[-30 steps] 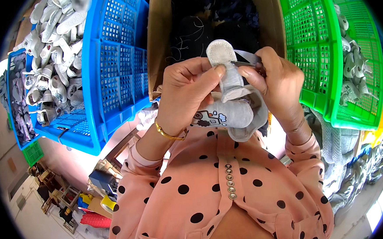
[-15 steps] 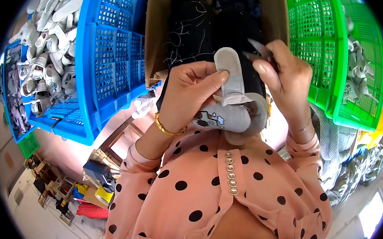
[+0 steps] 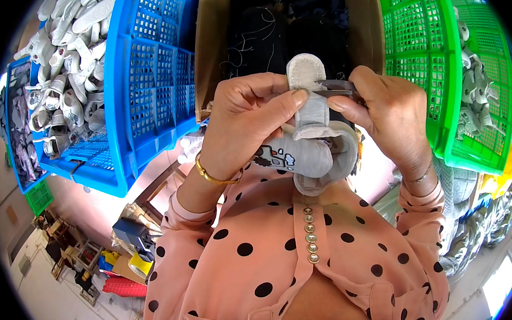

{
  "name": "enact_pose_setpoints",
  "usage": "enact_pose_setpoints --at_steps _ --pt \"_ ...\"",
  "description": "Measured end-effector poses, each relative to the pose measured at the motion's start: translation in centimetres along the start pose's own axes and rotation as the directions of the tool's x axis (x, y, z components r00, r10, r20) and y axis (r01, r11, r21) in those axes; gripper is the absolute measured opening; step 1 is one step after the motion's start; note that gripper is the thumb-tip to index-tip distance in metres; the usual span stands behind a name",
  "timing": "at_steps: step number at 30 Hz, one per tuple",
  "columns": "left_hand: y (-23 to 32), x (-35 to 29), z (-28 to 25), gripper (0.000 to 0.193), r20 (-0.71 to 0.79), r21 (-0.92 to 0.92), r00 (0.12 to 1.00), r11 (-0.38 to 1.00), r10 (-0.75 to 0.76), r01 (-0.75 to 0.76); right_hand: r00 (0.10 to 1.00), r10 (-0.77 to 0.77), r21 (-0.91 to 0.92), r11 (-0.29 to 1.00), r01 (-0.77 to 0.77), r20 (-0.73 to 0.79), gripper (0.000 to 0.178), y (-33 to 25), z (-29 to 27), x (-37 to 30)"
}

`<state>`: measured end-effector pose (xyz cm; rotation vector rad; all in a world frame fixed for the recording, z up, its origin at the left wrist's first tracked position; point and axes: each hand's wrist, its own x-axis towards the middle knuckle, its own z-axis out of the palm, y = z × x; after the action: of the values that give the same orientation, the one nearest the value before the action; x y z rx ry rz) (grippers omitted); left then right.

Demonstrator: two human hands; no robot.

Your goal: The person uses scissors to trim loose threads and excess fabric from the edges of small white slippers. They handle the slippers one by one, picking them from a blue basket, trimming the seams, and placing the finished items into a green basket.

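A small light-grey shoe [image 3: 312, 157] with a printed picture on its side hangs from my left hand [image 3: 252, 121]. The left thumb and fingers pinch its strap or tongue, which stands up with a rounded end. My right hand [image 3: 388, 109] is closed around dark metal thread snips [image 3: 338, 87]. The snips' blades touch or lie right against the edge of the strap, just above the left thumb; whether they are closed on a thread is too small to tell. The snips' handle is mostly hidden inside the right hand.
A blue crate [image 3: 150, 71] heaped with pale shoes [image 3: 78, 55] stands at the left. On the right is a green crate [image 3: 414, 64] with more shoes. Between them, a cardboard box [image 3: 211, 46] surrounds my dark-clad legs [image 3: 257, 40], which have loose threads on them.
My right hand has moved left and slightly down, bringing the snips from beside the shoe to its strap. The left hand still holds the shoe, its strap now slightly higher.
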<state>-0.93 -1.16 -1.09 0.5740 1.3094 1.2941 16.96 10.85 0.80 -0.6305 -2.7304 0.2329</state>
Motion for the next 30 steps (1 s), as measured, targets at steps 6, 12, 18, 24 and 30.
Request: enact_pose_setpoints --at_steps 6,12,18,24,30 --pt "-0.1 0.2 -0.1 0.012 0.015 -0.048 1.0 0.999 -0.012 0.012 1.0 0.002 0.023 1.0 -0.003 0.029 0.041 0.1 -0.3 0.1" --pt "-1.1 0.5 -0.3 0.012 0.043 -0.083 0.998 0.996 0.035 -0.031 0.998 0.038 0.054 0.998 -0.041 0.05 0.039 -0.1 -0.1 -0.3" --pt "-1.1 0.3 0.0 0.013 0.003 0.047 1.0 0.999 -0.017 0.016 0.998 0.05 0.149 0.987 -0.057 0.048 0.041 0.9 1.9 -0.9" --pt "-0.1 0.6 -0.2 0.017 0.045 0.156 0.999 0.988 -0.02 0.013 0.953 0.298 0.741 0.625 -0.245 0.064 0.035 1.6 2.2 -0.9" --pt "0.2 0.9 0.4 0.018 0.148 0.213 0.989 0.976 0.014 -0.045 0.985 0.144 0.261 0.958 -0.114 -0.099 0.023 1.2 2.8 0.1"
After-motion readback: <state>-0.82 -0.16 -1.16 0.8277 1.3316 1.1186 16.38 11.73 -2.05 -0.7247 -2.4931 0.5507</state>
